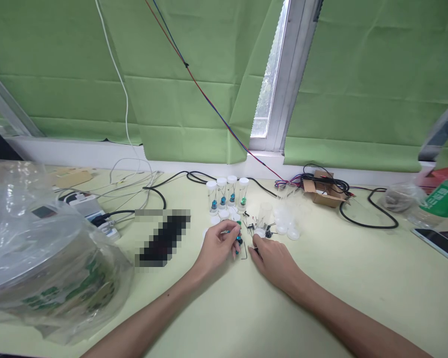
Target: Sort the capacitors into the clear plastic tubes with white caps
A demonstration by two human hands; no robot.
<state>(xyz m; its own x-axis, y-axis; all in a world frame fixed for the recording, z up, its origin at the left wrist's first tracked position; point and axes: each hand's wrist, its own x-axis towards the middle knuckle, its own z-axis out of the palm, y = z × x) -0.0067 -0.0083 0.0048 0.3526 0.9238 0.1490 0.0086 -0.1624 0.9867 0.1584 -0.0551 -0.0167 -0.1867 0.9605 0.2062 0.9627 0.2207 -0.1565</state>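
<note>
Beyond left hand [218,244] sit capped vials [222,192]; hex key [245,250] lies between it and right hand [277,259]. Both curled narrow; can't tell what's held.

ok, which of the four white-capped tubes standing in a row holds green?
The rightmost tube: its piece is green, while the other three tubes hold blue ones.

The left hand [217,247] and the right hand [278,259] are both bare, with slim fingers [224,224]. The left forearm [145,314] and the right forearm [343,315] are bare too, slender and widening away from the wrists [197,268]. One small, round, dark spot [168,295] marks the left forearm. Fingernails are too small to make out.
</note>
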